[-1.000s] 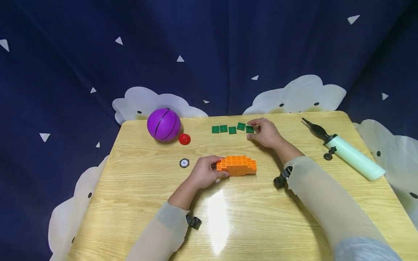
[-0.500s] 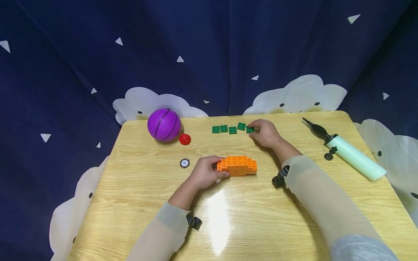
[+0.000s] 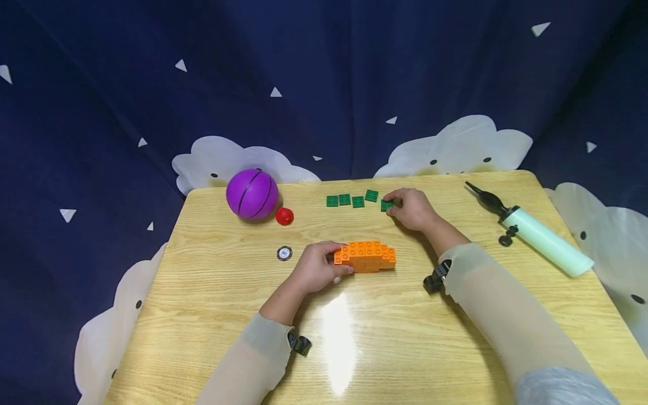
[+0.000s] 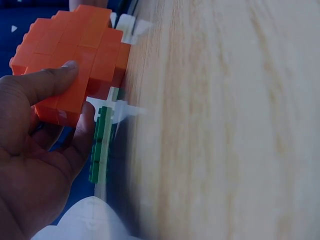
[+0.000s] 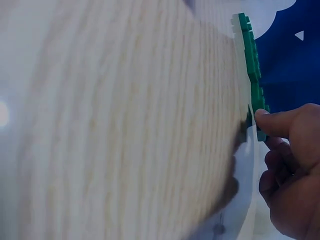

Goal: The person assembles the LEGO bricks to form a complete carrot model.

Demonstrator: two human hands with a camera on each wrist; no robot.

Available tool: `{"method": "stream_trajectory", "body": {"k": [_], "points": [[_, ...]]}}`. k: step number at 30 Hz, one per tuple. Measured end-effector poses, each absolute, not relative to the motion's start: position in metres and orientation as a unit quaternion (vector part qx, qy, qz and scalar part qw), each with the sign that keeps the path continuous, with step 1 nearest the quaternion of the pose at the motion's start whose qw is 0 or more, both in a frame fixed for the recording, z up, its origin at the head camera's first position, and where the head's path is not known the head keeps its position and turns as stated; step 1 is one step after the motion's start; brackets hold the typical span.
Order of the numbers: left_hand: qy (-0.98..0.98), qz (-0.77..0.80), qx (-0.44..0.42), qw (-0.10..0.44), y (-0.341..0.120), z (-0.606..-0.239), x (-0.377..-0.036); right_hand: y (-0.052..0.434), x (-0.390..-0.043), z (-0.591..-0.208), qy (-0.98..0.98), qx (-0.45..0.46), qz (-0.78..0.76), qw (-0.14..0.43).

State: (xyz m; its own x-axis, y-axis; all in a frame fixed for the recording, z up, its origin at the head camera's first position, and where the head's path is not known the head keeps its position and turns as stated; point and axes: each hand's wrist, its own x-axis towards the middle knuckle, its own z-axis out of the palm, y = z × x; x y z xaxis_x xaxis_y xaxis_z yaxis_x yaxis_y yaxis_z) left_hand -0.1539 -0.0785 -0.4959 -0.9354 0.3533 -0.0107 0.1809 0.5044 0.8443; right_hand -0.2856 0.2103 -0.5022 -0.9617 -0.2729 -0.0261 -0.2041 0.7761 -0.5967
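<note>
Since a second ago the right hand (image 3: 412,209) has curled in over the green plate (image 3: 387,205) at the near end of the row, and that plate now sits slightly nearer the person than it did; the left hand has not shifted. Fingers and thumb of the right hand pinch the plate at its edges, as the right wrist view also shows, thumb (image 5: 280,122) pressed against green plastic. It lies on the table (image 3: 405,337) just in front of those fingertips, at the right end of a line of green plates (image 3: 351,199). The left hand (image 3: 316,269) grips the left end of the orange block build (image 3: 367,256), thumb on its front face and fingers over the studs, holding it against the tabletop between the two hands. To lift the plate cleanly, I judge the pinch should stay on opposite edges and rise straight up, so the neighbour beside it is not dragged, while the left hand keeps the orange build steady. Counted: five green plates, one orange build, one purple ball (image 3: 252,194) and one red cap (image 3: 284,216) beyond the left hand, one small round disc (image 3: 285,253) just left of it, and one pump (image 3: 536,236) well right of the right hand.
</note>
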Motion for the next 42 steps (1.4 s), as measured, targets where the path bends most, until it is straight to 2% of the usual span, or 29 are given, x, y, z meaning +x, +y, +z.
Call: {"method": "stream_trajectory", "body": {"k": [42], "points": [[0.862,0.476,0.153,0.085,-0.079,-0.498,-0.155,0.204,-0.218,-0.457,0.909,-0.203,-0.365,0.016]]}}
